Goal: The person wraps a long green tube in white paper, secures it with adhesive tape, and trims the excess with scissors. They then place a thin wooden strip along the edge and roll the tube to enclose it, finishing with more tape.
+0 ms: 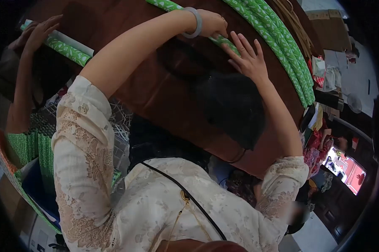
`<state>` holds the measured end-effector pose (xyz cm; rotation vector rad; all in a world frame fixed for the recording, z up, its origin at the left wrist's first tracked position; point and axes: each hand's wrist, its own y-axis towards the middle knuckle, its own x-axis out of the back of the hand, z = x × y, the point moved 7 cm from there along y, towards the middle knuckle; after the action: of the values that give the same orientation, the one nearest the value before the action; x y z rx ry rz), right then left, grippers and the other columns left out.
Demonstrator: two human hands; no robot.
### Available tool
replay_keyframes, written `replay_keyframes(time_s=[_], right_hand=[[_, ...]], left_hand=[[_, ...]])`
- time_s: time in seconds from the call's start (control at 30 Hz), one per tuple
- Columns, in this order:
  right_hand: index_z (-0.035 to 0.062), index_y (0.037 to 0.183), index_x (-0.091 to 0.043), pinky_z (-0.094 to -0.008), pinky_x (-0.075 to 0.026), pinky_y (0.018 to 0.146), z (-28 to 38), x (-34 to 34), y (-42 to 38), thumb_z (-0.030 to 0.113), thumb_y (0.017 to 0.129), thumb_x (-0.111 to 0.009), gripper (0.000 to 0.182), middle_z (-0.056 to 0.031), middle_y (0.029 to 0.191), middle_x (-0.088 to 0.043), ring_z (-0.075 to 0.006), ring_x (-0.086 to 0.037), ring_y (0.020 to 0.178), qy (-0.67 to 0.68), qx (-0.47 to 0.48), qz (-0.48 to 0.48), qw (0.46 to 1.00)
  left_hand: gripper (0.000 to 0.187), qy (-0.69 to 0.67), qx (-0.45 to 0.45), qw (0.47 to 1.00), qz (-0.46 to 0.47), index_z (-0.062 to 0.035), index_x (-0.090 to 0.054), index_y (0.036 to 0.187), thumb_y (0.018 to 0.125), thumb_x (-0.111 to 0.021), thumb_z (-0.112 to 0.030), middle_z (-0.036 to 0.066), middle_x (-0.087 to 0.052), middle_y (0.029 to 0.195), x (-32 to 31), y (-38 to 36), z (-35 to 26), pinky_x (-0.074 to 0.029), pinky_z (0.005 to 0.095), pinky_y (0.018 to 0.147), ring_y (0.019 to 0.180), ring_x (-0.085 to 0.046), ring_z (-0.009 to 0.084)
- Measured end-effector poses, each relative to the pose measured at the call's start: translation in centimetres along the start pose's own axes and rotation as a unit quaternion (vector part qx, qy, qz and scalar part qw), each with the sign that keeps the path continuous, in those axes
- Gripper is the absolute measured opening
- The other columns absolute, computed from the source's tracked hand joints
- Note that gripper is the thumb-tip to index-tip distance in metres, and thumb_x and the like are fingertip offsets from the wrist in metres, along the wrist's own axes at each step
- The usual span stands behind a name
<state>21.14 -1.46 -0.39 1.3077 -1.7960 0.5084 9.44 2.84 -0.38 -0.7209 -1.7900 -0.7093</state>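
A green roll of white-patterned paper (227, 43) runs under my left forearm across the dark red-brown tabletop (143, 71). My left hand (211, 24), with a pale bangle (194, 22) at the wrist, has its fingers closed on this roll. At the roll's right end, my right hand (251, 61) lies with its fingers spread, fingertips right at the paper. Beyond it, several more green patterned rolls (273, 40) lie side by side along the table's far edge. A black rounded thing (235, 109) overlaps the table below my hands.
At the left, another person's hand (38, 33) rests on a green roll (67, 51) with a white inner side. A container (23, 197) holding green patterned rolls stands at lower left. Brown strips (296, 25) lie past the rolls; a cardboard box (330, 27) stands at upper right.
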Motion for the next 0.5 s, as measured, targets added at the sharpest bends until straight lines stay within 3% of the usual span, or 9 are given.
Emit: replay_keyframes(time_s=[0.13,0.23,0.3,0.33,0.37,0.4,0.5], right_hand=[[0.0382,0.13,-0.034,-0.0414,-0.015,0.105,0.3,0.7,0.0,0.039,0.075,-0.061,0.061,0.0035,0.142,-0.026,-0.0133,-0.025,0.13,0.024,0.044,-0.015,0.999],[0.0301,0.132,-0.035,-0.0384,-0.021,0.103,0.5,1.9,-0.3,0.035,0.073,-0.065,0.067,0.0027,0.14,-0.029,-0.0138,-0.03,0.126,0.017,0.087,-0.073,0.993],[0.017,0.133,-0.034,-0.0369,-0.025,0.1,-1.3,1.5,-0.7,0.034,0.072,-0.066,0.071,0.0004,0.138,-0.032,-0.0162,-0.034,0.123,0.219,-0.064,-0.027,0.973],[0.0073,0.132,-0.032,-0.0375,-0.027,0.099,-1.6,0.3,-1.2,0.035,0.073,-0.065,0.073,-0.0036,0.135,-0.035,-0.0192,-0.036,0.121,0.235,-0.092,-0.016,0.967],[0.0073,0.132,-0.032,-0.0375,-0.027,0.099,-2.0,-0.2,-1.4,0.035,0.073,-0.065,0.073,-0.0036,0.135,-0.035,-0.0192,-0.036,0.121,0.238,-0.091,-0.018,0.967],[0.0075,0.133,-0.032,-0.0385,-0.026,0.1,-1.9,-0.2,-1.3,0.034,0.074,-0.064,0.072,-0.0054,0.134,-0.036,-0.0208,-0.036,0.121,0.219,-0.085,-0.016,0.972],[0.0063,0.131,-0.034,-0.0415,-0.024,0.102,-2.1,-1.7,-1.9,0.032,0.076,-0.063,0.067,-0.0102,0.131,-0.038,-0.0245,-0.034,0.122,0.204,-0.077,-0.013,0.976]], left_hand=[[0.02,0.023,0.016,0.999,0.017,-0.009,-0.062,0.097,0.077,-0.056,-0.006,0.01,-0.059,0.095,-0.5,0.6,0.2,-0.046,0.0372,0.076,0.093,-0.056,0.0293],[0.026,0.017,0.056,0.997,0.05,-0.0095,-0.061,0.101,0.076,-0.055,-0.004,0.01,-0.058,0.1,0.7,-0.2,-0.3,-0.046,0.0376,0.079,0.097,-0.055,0.0281],[0.031,0.021,0.07,0.995,0.071,-0.0104,-0.06,0.105,0.076,-0.054,-0.003,0.009,-0.057,0.106,-0.1,-0.9,-1.2,-0.045,0.0375,0.082,0.101,-0.054,0.0271],[0.038,0.051,0.073,0.996,-0.016,-0.0101,-0.055,0.113,0.076,-0.053,-0.001,0.007,-0.053,0.114,0.1,-1.2,-1.6,-0.043,0.0361,0.086,0.105,-0.052,0.0253],[0.044,0.079,0.074,0.989,-0.101,-0.0099,-0.05,0.12,0.077,-0.052,0.001,0.005,-0.049,0.123,0.3,-1.8,-2.0,-0.041,0.0348,0.091,0.108,-0.05,0.0235],[0.051,0.086,0.071,0.986,-0.121,-0.0078,-0.042,0.126,0.077,-0.052,0.0,0.006,-0.042,0.131,0.3,-1.6,-3.0,-0.037,0.0345,0.098,0.116,-0.045,0.0237],[0.051,0.026,0.062,0.967,-0.246,-0.0081,-0.034,0.132,0.084,-0.051,-0.015,0.009,-0.036,0.135,0.9,0.0,-6.5,-0.027,0.0359,0.104,0.125,-0.033,0.0237]])
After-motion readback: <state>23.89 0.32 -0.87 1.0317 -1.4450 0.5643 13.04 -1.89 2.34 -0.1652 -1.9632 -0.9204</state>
